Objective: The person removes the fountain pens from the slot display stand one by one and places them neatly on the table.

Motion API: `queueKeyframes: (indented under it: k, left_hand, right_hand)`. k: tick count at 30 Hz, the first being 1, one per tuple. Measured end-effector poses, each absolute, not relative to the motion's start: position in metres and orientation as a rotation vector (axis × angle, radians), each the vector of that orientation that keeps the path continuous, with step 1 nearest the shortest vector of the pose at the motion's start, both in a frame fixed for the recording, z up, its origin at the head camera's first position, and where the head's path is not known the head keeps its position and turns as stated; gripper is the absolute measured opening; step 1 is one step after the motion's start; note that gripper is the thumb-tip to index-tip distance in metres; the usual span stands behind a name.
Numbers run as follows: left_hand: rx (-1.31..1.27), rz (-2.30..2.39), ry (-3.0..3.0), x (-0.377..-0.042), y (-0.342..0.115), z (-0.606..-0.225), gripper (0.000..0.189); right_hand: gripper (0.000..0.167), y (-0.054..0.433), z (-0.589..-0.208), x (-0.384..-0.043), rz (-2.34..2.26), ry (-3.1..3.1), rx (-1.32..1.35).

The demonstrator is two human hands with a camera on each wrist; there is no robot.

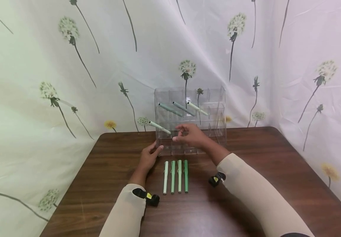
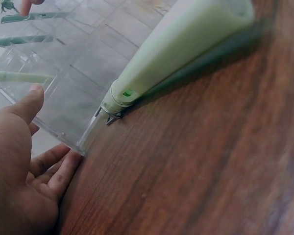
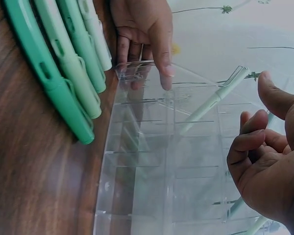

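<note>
A clear plastic organizer [image 1: 162, 96] with rows of compartments stands on the table. My left hand [image 1: 148, 158] grips its lower left corner, thumb at the front and fingers round the side. My right hand [image 1: 191, 135] is in front of the middle compartments with loosely curled fingers and nothing held, as the right wrist view shows. Just left of it, a pale green pen [image 1: 159, 127] slants out of a left compartment. Higher up, a teal pen [image 1: 170, 109], a grey-green pen [image 1: 183, 108] and a pale yellow-green pen [image 1: 198, 108] tilt the same way.
Several capped pens lie side by side before the organizer, from a whitish pen [image 1: 165, 177] at left to a dark green pen [image 1: 186, 176] at right. The brown wooden table [image 1: 105, 184] meets a flower-printed curtain [image 1: 99, 105] behind.
</note>
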State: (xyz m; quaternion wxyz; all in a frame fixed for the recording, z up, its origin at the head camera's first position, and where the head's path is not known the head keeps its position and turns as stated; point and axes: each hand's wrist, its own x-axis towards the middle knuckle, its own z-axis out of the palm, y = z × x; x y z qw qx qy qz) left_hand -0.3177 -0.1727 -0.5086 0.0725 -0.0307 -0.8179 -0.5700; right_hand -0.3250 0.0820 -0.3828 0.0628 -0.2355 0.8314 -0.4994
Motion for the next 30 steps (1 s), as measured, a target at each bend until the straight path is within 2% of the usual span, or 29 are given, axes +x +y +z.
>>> queueKeyframes:
  k: [6,30]
  left_hand:
    - [-0.089,-1.693,-2.450,-0.321,-0.176,-0.514,0.066]
    - [-0.081,-1.699,-2.490,-0.320,-0.176,-0.508,0.064]
  right_hand:
    - [0.058,0.071,-0.381,-0.332,-1.537,2.513,-0.723]
    - [0.047,0.032,-0.378,-0.348,-1.539,2.568,-0.632]
